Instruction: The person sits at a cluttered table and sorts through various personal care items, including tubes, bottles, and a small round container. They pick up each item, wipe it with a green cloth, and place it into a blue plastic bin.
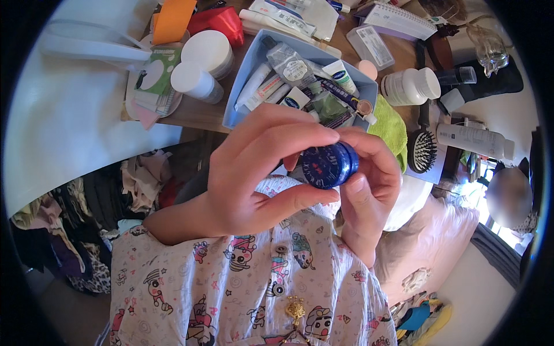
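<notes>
A small round dark-blue jar [326,166] with a lid is held between both hands in front of the chest. My left hand [264,168] grips the lid side with the thumb below and fingers above. My right hand [370,173] pinches the other side, its thumb near the jar's lower edge. Just beyond the hands, a light-blue open bin [246,69] holds several tubes, among them a silver-grey tube [292,65] and a small white tube with a green cap [342,75].
White round jars [207,52] stand left of the bin. To its right are a white bottle [409,86], a lime-green cloth [389,125], a black hairbrush [423,151] and a clear plastic box [370,46]. Clothes [82,207] lie at the lower left.
</notes>
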A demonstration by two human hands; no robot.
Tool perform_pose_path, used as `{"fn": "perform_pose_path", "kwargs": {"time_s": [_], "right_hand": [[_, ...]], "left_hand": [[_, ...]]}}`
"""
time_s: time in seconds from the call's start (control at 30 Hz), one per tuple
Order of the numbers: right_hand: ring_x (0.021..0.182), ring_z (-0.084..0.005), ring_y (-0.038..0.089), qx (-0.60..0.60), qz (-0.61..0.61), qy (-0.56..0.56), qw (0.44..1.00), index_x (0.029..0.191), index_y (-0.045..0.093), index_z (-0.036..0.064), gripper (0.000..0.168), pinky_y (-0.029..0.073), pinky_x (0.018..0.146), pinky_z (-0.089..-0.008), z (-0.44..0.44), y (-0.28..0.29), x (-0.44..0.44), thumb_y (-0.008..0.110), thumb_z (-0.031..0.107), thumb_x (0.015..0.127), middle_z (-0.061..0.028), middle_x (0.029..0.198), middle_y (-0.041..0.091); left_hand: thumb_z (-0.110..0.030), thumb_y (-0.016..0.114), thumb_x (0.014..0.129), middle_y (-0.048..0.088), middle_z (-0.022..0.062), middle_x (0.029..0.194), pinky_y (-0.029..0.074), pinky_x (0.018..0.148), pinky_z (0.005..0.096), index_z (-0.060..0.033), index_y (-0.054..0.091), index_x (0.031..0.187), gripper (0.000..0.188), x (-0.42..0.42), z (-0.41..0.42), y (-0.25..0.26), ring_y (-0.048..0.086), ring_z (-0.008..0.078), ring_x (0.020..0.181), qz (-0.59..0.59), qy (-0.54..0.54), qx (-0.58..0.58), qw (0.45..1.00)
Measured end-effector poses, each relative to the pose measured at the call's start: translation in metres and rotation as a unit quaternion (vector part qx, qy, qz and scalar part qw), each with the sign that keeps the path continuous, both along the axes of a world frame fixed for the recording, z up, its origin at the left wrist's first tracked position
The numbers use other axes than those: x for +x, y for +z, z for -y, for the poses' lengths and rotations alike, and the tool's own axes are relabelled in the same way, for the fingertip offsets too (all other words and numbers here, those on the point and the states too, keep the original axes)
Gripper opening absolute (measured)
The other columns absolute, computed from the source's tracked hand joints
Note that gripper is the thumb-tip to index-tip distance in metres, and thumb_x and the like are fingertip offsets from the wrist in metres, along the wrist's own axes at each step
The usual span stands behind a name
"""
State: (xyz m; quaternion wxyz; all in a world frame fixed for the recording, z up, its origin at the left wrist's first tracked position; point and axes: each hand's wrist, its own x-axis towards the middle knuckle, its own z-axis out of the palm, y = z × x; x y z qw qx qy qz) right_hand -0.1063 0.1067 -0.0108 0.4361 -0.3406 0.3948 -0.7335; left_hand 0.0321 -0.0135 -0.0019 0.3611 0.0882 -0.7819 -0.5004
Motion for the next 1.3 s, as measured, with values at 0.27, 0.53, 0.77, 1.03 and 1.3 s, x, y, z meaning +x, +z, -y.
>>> {"fn": "perform_pose_path", "kwargs": {"time_s": [0.27,0.53,0.77,1.03,1.3], "right_hand": [[0.106,-0.0270,0.056,-0.056,-0.160,-0.071,0.983,0.116,0.050,-0.006,0.050,0.051,0.091,-0.0378,0.009,-0.008,0.009,0.074,-0.007,0.073,-0.0196,0.120,0.046],[0.094,-0.0299,0.061,-0.114,-0.051,-0.081,0.989,0.112,0.049,-0.003,0.052,0.053,0.079,-0.0387,0.010,-0.010,0.002,0.080,0.008,0.072,-0.0207,0.113,0.052],[0.087,-0.0311,0.062,-0.056,0.235,0.007,0.970,0.121,0.048,-0.003,0.056,0.054,0.066,-0.0315,0.003,-0.013,0.005,0.075,0.022,0.079,-0.0249,0.110,0.053],[0.092,-0.0312,0.062,-0.072,0.204,0.041,0.975,0.121,0.048,-0.005,0.054,0.057,0.071,-0.0335,0.008,-0.013,0.003,0.073,0.021,0.081,-0.0244,0.112,0.054],[0.089,-0.0284,0.056,0.006,0.205,0.000,0.979,0.123,0.047,-0.001,0.060,0.051,0.062,-0.0276,0.002,-0.007,0.006,0.077,0.017,0.075,-0.0204,0.116,0.049]], "left_hand": [[-0.019,0.077,0.079,0.050,0.0001,0.083,0.030,0.054,0.0180,-0.0019,0.049,0.107,0.042,0.000,-0.006,-0.010,0.040,0.0032,0.063,-0.027,-0.007,0.243,0.970],[-0.046,0.042,0.098,0.050,0.0071,0.085,0.031,0.050,0.0219,0.0017,0.042,0.115,0.050,-0.001,-0.001,0.007,0.038,0.0081,0.056,0.011,-0.032,0.470,0.882],[-0.046,0.046,0.097,0.053,0.0113,0.090,0.031,0.050,0.0217,0.0033,0.038,0.125,0.057,-0.005,-0.003,0.008,0.041,0.0083,0.057,-0.014,-0.072,0.493,0.867],[-0.046,0.049,0.094,0.054,0.0125,0.091,0.031,0.050,0.0213,0.0034,0.037,0.126,0.060,-0.006,-0.003,0.005,0.042,0.0082,0.058,-0.027,-0.083,0.482,0.872],[-0.028,0.050,0.097,0.056,0.0103,0.101,0.037,0.057,0.0221,0.0017,0.039,0.130,0.045,-0.003,0.001,-0.002,0.045,0.0088,0.065,-0.087,-0.154,0.490,0.854]]}}
